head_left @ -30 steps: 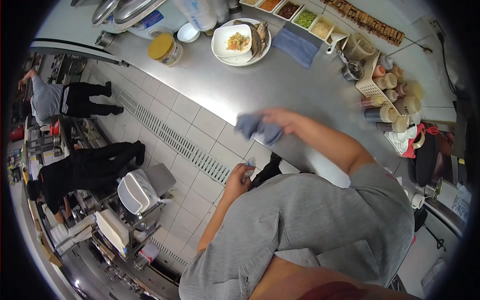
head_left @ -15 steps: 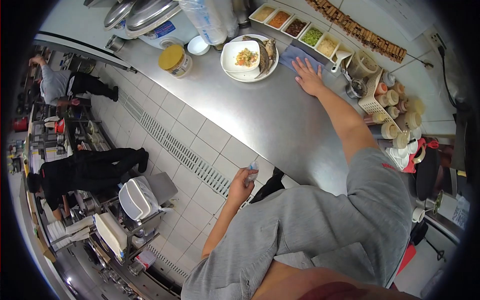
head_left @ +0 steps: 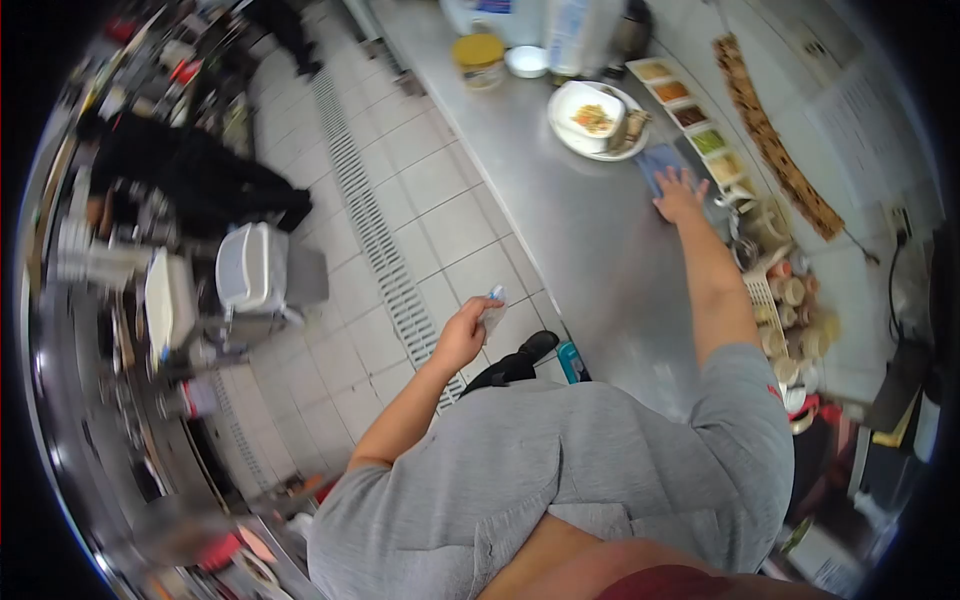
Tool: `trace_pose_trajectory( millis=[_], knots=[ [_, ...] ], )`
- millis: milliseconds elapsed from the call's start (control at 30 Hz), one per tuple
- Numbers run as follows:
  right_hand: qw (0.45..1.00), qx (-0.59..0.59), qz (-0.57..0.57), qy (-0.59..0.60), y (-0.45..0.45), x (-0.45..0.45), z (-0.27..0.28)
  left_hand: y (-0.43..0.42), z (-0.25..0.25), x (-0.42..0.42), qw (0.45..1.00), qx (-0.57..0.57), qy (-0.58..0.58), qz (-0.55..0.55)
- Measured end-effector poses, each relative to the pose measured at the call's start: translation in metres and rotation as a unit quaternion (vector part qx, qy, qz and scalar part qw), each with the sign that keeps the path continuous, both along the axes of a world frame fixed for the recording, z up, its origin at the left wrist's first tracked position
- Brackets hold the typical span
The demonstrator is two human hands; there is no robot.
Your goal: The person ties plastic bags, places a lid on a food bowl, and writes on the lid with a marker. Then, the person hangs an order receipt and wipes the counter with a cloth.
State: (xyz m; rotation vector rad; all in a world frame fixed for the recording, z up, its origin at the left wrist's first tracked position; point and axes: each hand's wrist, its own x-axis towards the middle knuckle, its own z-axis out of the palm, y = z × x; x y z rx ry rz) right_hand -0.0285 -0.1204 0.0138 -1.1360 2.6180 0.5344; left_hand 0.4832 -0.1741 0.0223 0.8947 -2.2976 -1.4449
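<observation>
My left hand (head_left: 461, 334) is closed on a small clear plastic piece (head_left: 493, 312), held over the tiled floor beside the counter. With its fingers spread, my right hand (head_left: 682, 198) rests at the edge of a folded blue cloth (head_left: 655, 161) on the steel counter (head_left: 590, 230). Left of the cloth is a white plate (head_left: 556, 126) bearing a white square bowl (head_left: 572, 104) of chopped food, with what looks like fish beside the bowl.
Sauce trays (head_left: 708, 140) line the wall behind the cloth. Bottles in a perforated basket (head_left: 762, 300) stand at the right. A yellow-lidded tub (head_left: 478, 62) is at the far end. Across the aisle a person in black (head_left: 190, 165) leans near a grey bin (head_left: 250, 268).
The view has turned, so the counter now runs more steeply. My right hand dropped the cloth bundle onto the counter's back side earlier and now lies flat there. My left hand keeps its hold.
</observation>
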Motion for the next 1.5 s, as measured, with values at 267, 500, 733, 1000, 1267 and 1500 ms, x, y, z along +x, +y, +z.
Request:
trace_pose_trajectory(
  millis=[267,500,733,1000,1267,1500],
  knots=[
    [0.803,-0.462,0.213,-0.311,0.009,0.236,-0.036,0.075,0.028,0.114,0.924,0.234,0.018,0.301],
    [0.526,0.0,-0.129,-0.841,0.058,0.505,0.01,0.105,0.042,0.152,0.886,-0.028,0.165,0.432],
    [0.251,0.021,-0.314,-0.916,0.007,0.606,0.051,0.082,0.056,0.203,0.886,-0.295,0.028,0.357],
    [0.459,-0.058,-0.315,-0.829,-0.137,0.777,0.028,-0.04,0.048,0.351,0.794,-0.295,-0.226,0.481],
    [0.5,-0.175,-0.221,-0.819,-0.357,0.873,0.003,-0.077,0.019,0.522,0.828,-0.022,0.045,0.559],
    [0.78,-0.011,0.204,-0.591,-0.481,0.948,-0.158,-0.081,-0.006,0.618,0.636,0.053,0.006,0.77]
  ],
)
